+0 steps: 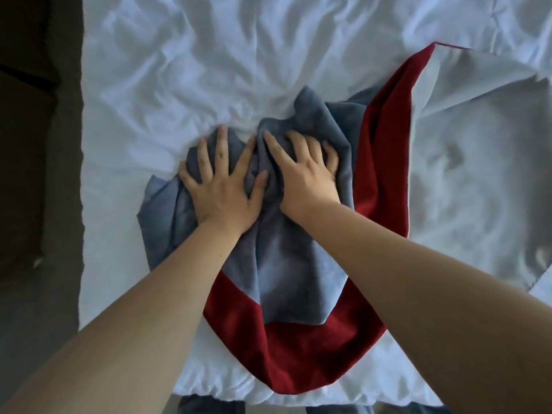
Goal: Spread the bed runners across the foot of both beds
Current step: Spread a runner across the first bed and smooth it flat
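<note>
The bed runner is bunched under my hands near the bed's near edge. My left hand presses it flat; my right hand grabs a fold. Its long side runs toward the far right corner.

Nothing here can be read. The red and grey-blue bed runner in the middle of the frame shows no lettering, label, brand or number, and neither does the crumpled white sheet around it.
</note>
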Tool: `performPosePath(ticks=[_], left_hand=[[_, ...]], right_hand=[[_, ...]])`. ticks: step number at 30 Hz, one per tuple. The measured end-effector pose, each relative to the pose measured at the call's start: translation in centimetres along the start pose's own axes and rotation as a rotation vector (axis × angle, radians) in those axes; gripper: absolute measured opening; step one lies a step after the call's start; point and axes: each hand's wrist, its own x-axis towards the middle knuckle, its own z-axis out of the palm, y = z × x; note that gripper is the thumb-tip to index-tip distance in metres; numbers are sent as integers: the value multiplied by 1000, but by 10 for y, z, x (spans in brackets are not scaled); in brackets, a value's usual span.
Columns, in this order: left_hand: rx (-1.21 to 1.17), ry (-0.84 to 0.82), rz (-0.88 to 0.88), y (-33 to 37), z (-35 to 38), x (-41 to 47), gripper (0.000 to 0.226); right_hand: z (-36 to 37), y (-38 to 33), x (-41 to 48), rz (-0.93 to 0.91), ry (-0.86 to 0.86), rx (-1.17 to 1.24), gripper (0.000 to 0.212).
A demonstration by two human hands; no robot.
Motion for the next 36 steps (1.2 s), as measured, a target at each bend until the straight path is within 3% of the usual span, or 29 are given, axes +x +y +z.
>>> performPosePath(ticks=[5, 10, 14, 17, 21, 23, 25, 27, 31, 34, 36], left_hand=[[56, -25, -14, 2, -9, 15, 59], [-133, 63, 94, -12, -40, 20, 42], [-158, 133, 270, -34, -74, 15, 37], [-173, 240, 22, -64, -105, 12, 36], [-347, 303, -570, -107, -144, 18, 41], [-219, 233, -648, -108, -149, 21, 48], [-88, 171, -491, -92, -142, 19, 67], [-72, 109, -223, -64, -133, 17, 88], [-2, -44, 278, -1, -122, 28, 94], [1, -211, 263, 19, -108, 42, 86], [-79, -264, 132, 14, -100, 41, 57]], right_hand=[[-9, -2, 17, 107, -17, 99, 91], [-42, -7, 16, 145, -2, 84, 43], [-64, 9, -8, 166, 83, 92, 32], [-89, 30, -17, 351, 118, 213, 20], [-118, 52, -16, 538, 206, 351, 14], [-124, 52, -17, 547, 175, 338, 17], [-122, 45, -21, 517, 125, 310, 21], [-115, 35, -26, 452, 112, 359, 23], [-98, 19, -33, 298, 87, 530, 22], [-88, 22, -35, 247, 124, 571, 16], [-83, 26, -39, 240, 165, 589, 28]])
